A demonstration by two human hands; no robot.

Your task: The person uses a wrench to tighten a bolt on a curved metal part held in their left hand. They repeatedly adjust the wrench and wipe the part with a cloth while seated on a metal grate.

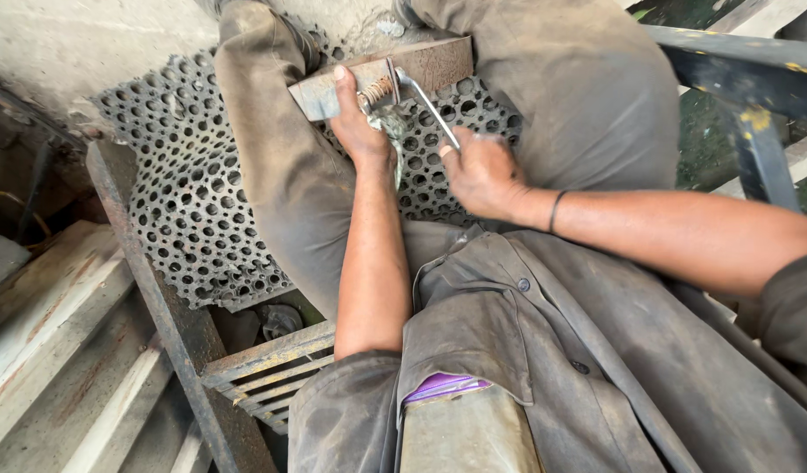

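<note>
Soft daylight, sharp, slight edge distortion

The person wears a grimy grey-brown work shirt [543, 350] with dark buttons, matching soiled trousers [281, 158], rolled sleeves, and a thin black band [555, 210] on the right wrist.

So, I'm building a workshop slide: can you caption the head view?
Left hand steadies a rusty metal block on perforated sheet while right hand grips a bent wrench.

rusty flat metal bar [421, 68] lay across the perforated sheet between the knees, tilted slightly, its left end cut at an angle. coiled spring [377, 91] sat at the bar's lower edge. bent silver rod [431, 111] ran from the spring down and rightward, slanted.
</note>
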